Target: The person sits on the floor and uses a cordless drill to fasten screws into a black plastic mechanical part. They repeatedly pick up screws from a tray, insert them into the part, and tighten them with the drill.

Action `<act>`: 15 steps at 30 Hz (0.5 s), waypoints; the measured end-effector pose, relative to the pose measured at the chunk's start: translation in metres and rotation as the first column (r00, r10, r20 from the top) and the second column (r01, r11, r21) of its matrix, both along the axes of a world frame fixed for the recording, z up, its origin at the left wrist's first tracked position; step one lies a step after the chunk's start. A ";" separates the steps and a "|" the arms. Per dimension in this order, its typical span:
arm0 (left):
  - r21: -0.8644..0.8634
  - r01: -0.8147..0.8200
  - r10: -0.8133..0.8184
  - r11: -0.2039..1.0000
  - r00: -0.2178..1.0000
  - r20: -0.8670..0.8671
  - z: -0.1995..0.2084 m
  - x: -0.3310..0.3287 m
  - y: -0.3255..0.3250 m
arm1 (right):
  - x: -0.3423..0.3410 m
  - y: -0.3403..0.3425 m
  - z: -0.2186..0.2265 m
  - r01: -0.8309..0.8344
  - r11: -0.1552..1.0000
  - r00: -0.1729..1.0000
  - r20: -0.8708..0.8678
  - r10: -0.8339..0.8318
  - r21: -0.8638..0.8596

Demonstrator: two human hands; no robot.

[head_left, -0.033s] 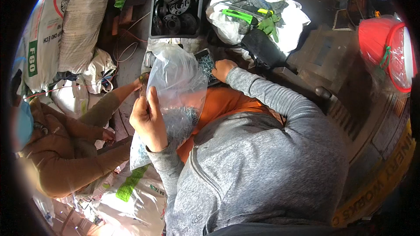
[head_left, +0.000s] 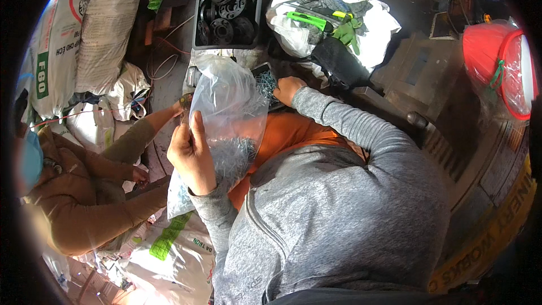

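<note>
At lap: left hand (head_left: 192, 155) pinching clear bag (head_left: 231, 101).

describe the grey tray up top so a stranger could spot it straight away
Start at the clear plastic bag that the left hand holds up. Just beyond its top sits the grey tray, square and full of black metal discs, unlike the white sack of gloves beside it.

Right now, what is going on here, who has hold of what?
A person in a grey top holds a clear plastic bag up by its edge with the left hand; small metal pieces lie in its bottom. The right hand reaches into a heap of screws just behind the bag. A co-worker's arm in a brown sleeve stretches toward the bag. A black tray of dark discs sits beyond.
</note>
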State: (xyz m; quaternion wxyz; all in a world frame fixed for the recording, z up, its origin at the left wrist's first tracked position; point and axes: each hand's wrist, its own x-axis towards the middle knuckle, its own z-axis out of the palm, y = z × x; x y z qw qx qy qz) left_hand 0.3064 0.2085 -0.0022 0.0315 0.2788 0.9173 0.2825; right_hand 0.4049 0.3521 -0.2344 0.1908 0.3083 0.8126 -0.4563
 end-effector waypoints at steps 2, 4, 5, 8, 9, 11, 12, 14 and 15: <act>0.035 -0.011 0.010 0.999 1.000 0.029 0.001 0.000 0.001 | 0.001 -0.001 -0.001 -0.008 1.000 1.000 -0.013 0.008 0.006; 0.063 -0.015 0.013 0.998 0.999 0.030 0.002 0.000 0.001 | 0.001 0.001 -0.003 -0.011 1.000 1.000 -0.013 0.011 0.004; 0.051 -0.047 0.043 0.998 0.997 0.064 0.002 -0.001 0.001 | 0.000 0.002 -0.004 -0.010 1.000 1.000 -0.009 0.010 -0.001; 0.071 -0.023 0.020 0.997 0.999 0.037 0.004 -0.003 0.001 | -0.001 0.006 -0.011 -0.009 1.000 1.000 -0.014 0.009 0.006; 0.073 -0.065 0.061 0.995 0.997 0.046 0.004 -0.004 0.002 | -0.002 0.007 -0.014 -0.001 1.000 1.000 -0.009 0.001 0.013; 0.107 -0.048 0.042 0.993 0.997 0.059 0.004 -0.006 0.002 | -0.001 0.007 -0.018 0.016 1.000 1.000 -0.016 -0.016 0.019; 0.104 -0.052 0.046 0.993 0.997 0.059 0.004 -0.007 0.002 | 0.000 0.006 -0.019 0.015 1.000 1.000 0.000 -0.015 0.020; 0.110 -0.048 0.041 0.993 0.997 0.067 0.004 -0.007 0.003 | 0.002 0.006 -0.021 0.044 0.999 0.999 -0.010 -0.044 0.021; 0.116 -0.039 0.031 0.993 0.997 0.074 0.004 -0.007 0.003 | 0.002 0.006 -0.021 0.056 0.998 0.998 -0.010 -0.055 0.018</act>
